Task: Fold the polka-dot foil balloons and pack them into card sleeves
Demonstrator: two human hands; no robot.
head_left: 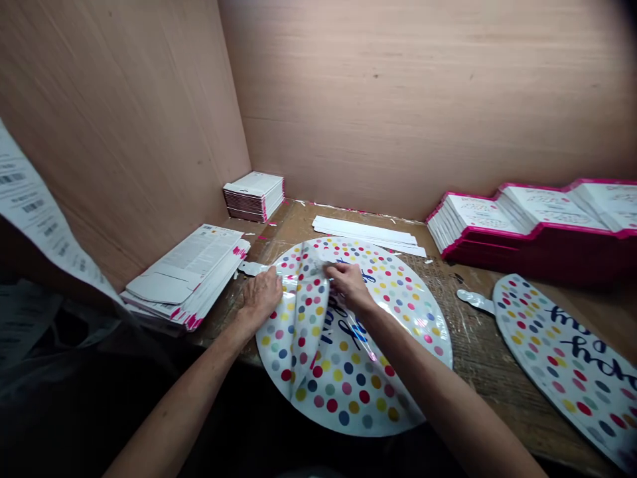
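A flat, round foil balloon [368,395], white with coloured dots and dark blue lettering, lies in front of me, its near edge reaching past the table's front edge. Part of its left side is folded over toward the middle. My left hand [263,292] is closed at the balloon's left edge, beside its tail [251,268]. With fingers pinched together, my right hand [351,284] grips the upper part of the folded flap. The fingertips of the right hand are partly hidden by the fold.
A second dotted foil balloon [562,358] lies at the right. Pink-edged printed cards [537,206] stand in stacks behind it. More stacked cards [179,272] lie at the left, with a smaller stack [256,192] in the corner. White strips [365,232] lie behind the balloon. Label sheets [40,206] hang at far left.
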